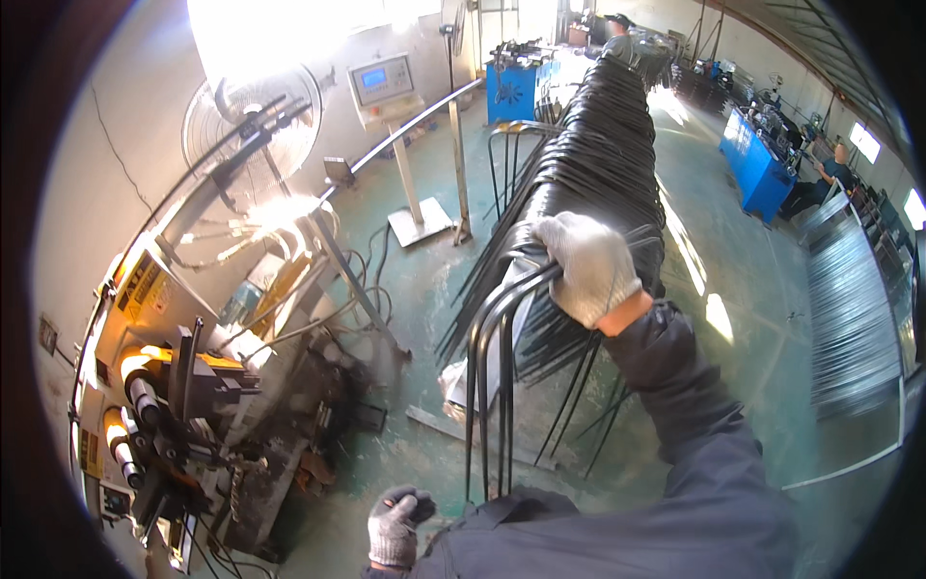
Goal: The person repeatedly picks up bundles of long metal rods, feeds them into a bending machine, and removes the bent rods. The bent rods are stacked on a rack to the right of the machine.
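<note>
My right hand (pixel 586 268), in a pale knitted glove, is closed over the upper ends of several bent black metal rods (pixel 494 328). Their long legs hang down in front of me. Just beyond that hand runs a long row of similar black bent rods (pixel 603 135), packed side by side; whether the glove also touches the row is hard to see. Low and close to my body, my left hand (pixel 395 529) wears a grey glove with a dark palm. Its fingers are curled in, and no object shows in them.
At left stands a machine with black rollers (pixel 145 400) and hoses, near a fan (pixel 253 135). A control box (pixel 381 82) tops a post. Blue machines (pixel 762 159) and a rack of thin metal rods (pixel 854 309) stand at right. People work farther off.
</note>
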